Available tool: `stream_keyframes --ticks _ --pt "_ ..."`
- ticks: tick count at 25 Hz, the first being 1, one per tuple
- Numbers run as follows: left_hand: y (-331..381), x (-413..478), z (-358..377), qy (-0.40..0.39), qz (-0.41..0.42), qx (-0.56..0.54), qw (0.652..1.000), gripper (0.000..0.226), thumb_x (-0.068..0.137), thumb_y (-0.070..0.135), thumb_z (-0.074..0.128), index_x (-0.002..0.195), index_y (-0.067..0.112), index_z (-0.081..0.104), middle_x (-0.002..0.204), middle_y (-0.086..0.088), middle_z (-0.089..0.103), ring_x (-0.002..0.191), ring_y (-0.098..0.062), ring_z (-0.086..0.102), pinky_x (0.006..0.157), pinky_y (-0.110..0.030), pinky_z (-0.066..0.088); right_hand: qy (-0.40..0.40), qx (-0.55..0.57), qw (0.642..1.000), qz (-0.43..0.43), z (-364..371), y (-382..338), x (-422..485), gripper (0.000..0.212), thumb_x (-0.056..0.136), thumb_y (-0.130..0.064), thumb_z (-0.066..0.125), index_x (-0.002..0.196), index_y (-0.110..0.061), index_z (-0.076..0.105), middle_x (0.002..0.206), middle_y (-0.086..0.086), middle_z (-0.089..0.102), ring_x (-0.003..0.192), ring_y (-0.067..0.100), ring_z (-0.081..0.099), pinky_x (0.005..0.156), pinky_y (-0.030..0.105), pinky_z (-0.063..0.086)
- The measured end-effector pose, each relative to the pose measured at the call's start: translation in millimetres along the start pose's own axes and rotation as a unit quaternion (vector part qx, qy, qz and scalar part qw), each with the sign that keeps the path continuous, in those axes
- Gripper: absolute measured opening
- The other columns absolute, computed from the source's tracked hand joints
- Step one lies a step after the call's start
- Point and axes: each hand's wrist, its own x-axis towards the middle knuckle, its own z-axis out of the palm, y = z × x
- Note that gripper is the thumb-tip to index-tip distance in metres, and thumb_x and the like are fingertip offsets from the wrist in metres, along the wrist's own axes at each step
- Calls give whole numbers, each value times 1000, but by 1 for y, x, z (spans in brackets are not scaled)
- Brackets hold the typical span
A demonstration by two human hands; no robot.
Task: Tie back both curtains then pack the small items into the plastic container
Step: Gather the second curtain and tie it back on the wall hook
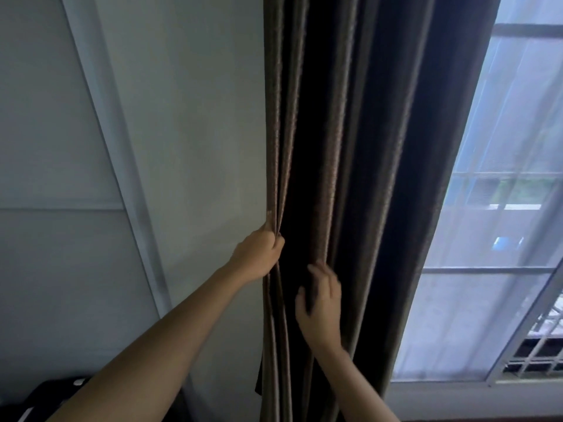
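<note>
Curtain (350,147) gathering is in hand: left grip (259,257) pinches its edge folds, right grip (320,303) curls round a middle pleat. Next, I judge, bunch and tie.

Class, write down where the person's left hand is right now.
In the head view, the left hand is left of centre, gripping the left edge of the dark curtain beside the pale wall, up and left of the right hand.
</note>
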Motion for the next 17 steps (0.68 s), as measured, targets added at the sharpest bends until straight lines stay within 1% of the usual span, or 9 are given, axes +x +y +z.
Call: stream_keyframes --ticks 1,2,3,5,8,10,12,14,17 --pt "-3 1 0 3 -1 -3 1000 41 97 23 32 131 1 35 62 3 43 51 -15 43 53 -30 33 61 1 998 -2 -2 -4 18 52 84 -6 64 132 -12 43 142 3 36 132 8 31 110 21 27" --pt "-4 2 -1 6 1 -6 1000 42 97 22 33 133 2 34 62 4 42 52 -16 44 53 -31 33 85 6 996 1 -3 -10 37 54 85 -8 64 133 -9 39 144 9 35 133 11 32 110 23 28" --pt "-5 3 0 6 2 -6 1000 43 97 22 33 136 3 32 63 4 42 53 -18 45 54 -31 33 79 18 997 12 -6 -16 55 59 86 -11 64 136 -9 32 144 12 35 132 14 35 109 27 32" --pt "-7 3 3 5 10 -10 1000 46 97 21 33 140 5 28 65 3 43 55 -23 48 55 -31 34 13 56 997 56 -6 -21 82 70 89 -15 61 143 -20 17 139 11 44 124 17 48 101 33 44" --pt "-10 6 4 13 7 -22 1000 45 97 20 33 138 2 29 64 1 44 54 -20 46 54 -30 33 -88 6 993 76 0 -8 77 77 90 -7 54 147 -28 7 123 4 57 102 15 62 86 26 52" --pt "-14 8 6 13 -4 -25 1000 46 97 21 32 137 1 30 71 -9 51 59 -26 50 57 -32 38 -162 -20 983 82 12 9 46 83 88 -2 53 148 -31 5 119 0 58 102 13 62 87 22 51" --pt "-18 6 12 -13 2 -21 1000 46 97 23 32 139 5 30 77 -12 56 64 -26 54 64 -38 47 -230 -20 969 94 23 24 10 85 88 -2 51 146 -40 2 119 0 59 103 12 61 90 29 53" --pt "-19 1 19 -50 3 -42 998 40 97 23 33 131 3 40 79 -18 60 64 -26 54 68 -46 50 -257 -30 961 95 28 30 -11 82 91 -3 47 146 -42 0 120 1 58 106 12 58 94 29 51" --pt "-16 1 24 -87 -12 -83 993 33 98 25 33 109 -1 51 82 -23 60 63 -24 51 69 -47 50 -261 -40 961 82 26 29 -12 80 90 2 44 148 -34 1 130 6 53 115 17 52 101 27 43"
